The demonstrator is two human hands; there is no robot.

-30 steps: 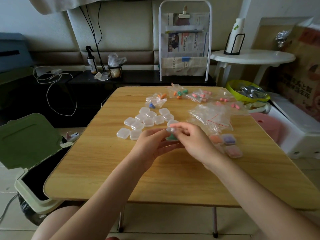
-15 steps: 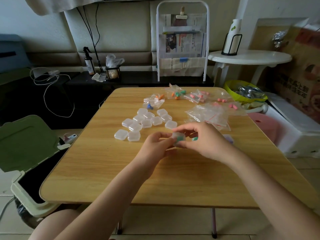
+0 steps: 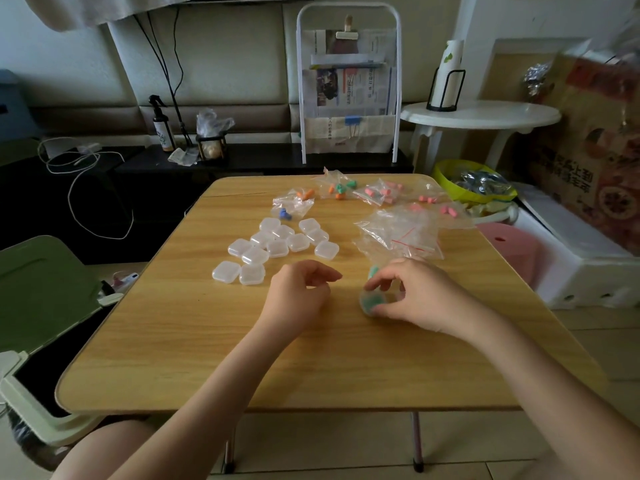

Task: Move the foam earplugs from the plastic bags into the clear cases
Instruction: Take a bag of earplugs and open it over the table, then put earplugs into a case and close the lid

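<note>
My right hand (image 3: 412, 296) holds a small clear case with green earplugs (image 3: 372, 302) against the wooden table (image 3: 173, 341), fingers and thumb curled round it. Another green earplug (image 3: 373, 271) shows just above my right fingers. My left hand (image 3: 298, 292) hovers to the left of the case, fingers loosely curled, holding nothing. Several empty clear cases (image 3: 277, 245) lie in a cluster behind my left hand. Plastic bags with orange and blue earplugs (image 3: 294, 202), green and orange earplugs (image 3: 337, 187) and pink earplugs (image 3: 381, 194) lie at the far edge.
A pile of empty plastic bags (image 3: 398, 233) lies behind my right hand. A green-lidded bin (image 3: 38, 292) stands open at the left of the table. A pink stool (image 3: 509, 251) and a yellow bowl (image 3: 474, 183) sit to the right.
Both hands held the case together in the middle. Now my left hand has let go, and my right hand has carried the case to the right and down onto the table.
</note>
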